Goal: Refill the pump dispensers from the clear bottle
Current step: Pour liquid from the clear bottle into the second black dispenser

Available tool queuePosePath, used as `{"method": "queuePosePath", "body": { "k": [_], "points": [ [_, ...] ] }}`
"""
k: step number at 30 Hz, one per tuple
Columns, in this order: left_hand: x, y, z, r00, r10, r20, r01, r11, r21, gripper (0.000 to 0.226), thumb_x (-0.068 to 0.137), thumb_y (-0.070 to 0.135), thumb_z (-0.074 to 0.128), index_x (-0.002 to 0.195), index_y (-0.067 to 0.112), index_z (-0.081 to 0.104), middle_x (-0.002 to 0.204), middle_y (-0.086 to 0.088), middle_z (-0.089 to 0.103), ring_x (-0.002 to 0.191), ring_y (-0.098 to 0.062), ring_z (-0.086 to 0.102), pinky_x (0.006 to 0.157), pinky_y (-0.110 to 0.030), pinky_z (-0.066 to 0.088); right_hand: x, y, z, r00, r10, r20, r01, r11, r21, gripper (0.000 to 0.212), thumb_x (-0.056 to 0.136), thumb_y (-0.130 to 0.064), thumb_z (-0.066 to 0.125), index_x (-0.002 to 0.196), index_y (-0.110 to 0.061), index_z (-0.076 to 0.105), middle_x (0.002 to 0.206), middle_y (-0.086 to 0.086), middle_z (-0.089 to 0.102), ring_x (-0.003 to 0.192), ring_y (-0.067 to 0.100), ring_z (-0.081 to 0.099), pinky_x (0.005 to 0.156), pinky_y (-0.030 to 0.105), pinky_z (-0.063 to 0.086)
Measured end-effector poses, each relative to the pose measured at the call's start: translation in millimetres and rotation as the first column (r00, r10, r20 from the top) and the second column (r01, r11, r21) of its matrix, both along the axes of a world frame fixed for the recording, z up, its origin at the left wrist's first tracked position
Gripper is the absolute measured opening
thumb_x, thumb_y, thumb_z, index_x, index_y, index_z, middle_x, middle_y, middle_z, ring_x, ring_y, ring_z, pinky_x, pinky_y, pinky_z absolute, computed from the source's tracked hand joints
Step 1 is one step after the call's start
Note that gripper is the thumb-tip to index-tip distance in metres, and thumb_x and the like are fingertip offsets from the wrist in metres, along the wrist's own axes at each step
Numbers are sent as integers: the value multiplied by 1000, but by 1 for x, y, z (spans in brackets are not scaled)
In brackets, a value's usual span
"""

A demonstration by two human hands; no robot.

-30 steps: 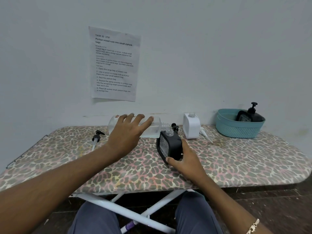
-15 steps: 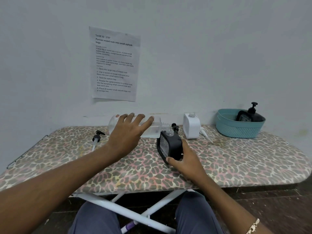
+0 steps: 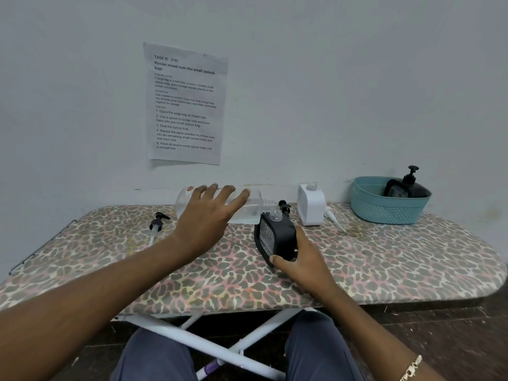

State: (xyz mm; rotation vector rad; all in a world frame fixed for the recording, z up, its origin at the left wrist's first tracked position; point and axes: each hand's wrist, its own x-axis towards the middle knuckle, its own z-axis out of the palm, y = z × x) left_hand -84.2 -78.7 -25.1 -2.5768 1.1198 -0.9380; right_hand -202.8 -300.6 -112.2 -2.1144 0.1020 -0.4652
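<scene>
My left hand (image 3: 209, 215) grips the clear bottle (image 3: 254, 209), which lies on its side in the air with its open neck pointing right, just above the mouth of a black dispenser (image 3: 277, 235). That dispenser has no pump and leans to the left on the board. My right hand (image 3: 299, 259) holds it at its lower right side. A white dispenser (image 3: 310, 206), also without a pump, stands behind to the right.
The leopard-print ironing board (image 3: 384, 257) stands against the wall. A black pump (image 3: 157, 224) lies at the left, another black pump (image 3: 284, 206) sits behind the dispenser, and a white pump (image 3: 334, 218) lies beside the white one. A teal basket (image 3: 384, 213) holds a black pump dispenser (image 3: 409, 185).
</scene>
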Motion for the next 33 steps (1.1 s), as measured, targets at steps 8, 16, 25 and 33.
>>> {"method": "queuePosePath", "body": {
  "k": [8,16,25,33],
  "points": [
    [0,0,-1,1000,0,1,0,1000,0,93,72,4,89,151,21,44,140,-16,61,121,-43,62,100,-58,51,-1,0,1,1000,0,-5,0,1000,10,72,86,-31,80,147,-37,42,125,-17,62,106,0,61,77,8,43],
    [0,0,0,1000,-5,3,5,1000,-6,93,70,5,90,151,21,46,138,-16,63,119,-44,63,99,-58,51,0,0,0,1000,1,-13,-1,1000,17,68,86,-29,79,143,-40,43,122,-16,64,103,-9,61,69,8,49],
    [0,0,0,1000,-4,0,4,1000,-4,95,68,7,93,150,20,46,137,-16,63,119,-44,64,98,-57,52,2,-1,-2,1000,2,-12,-2,1000,12,72,85,-31,79,146,-38,43,125,-15,64,110,5,64,80,14,47],
    [0,0,0,1000,-2,-7,2,1000,-4,94,69,7,92,151,20,46,138,-16,63,119,-44,63,99,-58,51,1,-1,-1,1000,3,-10,-3,1000,5,69,86,-30,79,143,-39,43,122,-17,63,104,-5,61,72,7,46]
  ]
}}
